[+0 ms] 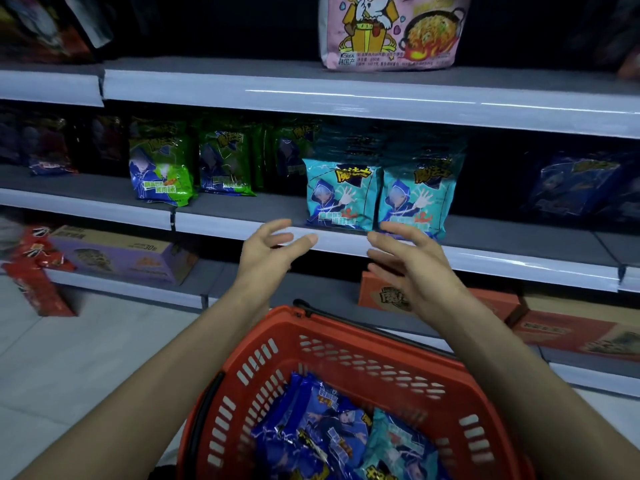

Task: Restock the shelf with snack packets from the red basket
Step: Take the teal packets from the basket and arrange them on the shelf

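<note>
The red basket (346, 344) sits low in front of me, holding dark blue snack packets (311, 420) and a light blue packet (398, 448). On the middle shelf (242, 209) two light blue packets (341, 194) stand upright side by side at the front edge. My left hand (270, 251) hovers empty with fingers spread, just below and left of them. With its fingers relaxed and nothing in it, my right hand (405, 261) hangs just below the right packet (415, 199).
Green packets (161, 171) stand left of the light blue ones, dark blue packets (571, 188) at the right. A pink noodle bag (391, 29) stands on the upper shelf. Cardboard boxes (121, 254) and red packets (34, 271) fill the bottom shelf.
</note>
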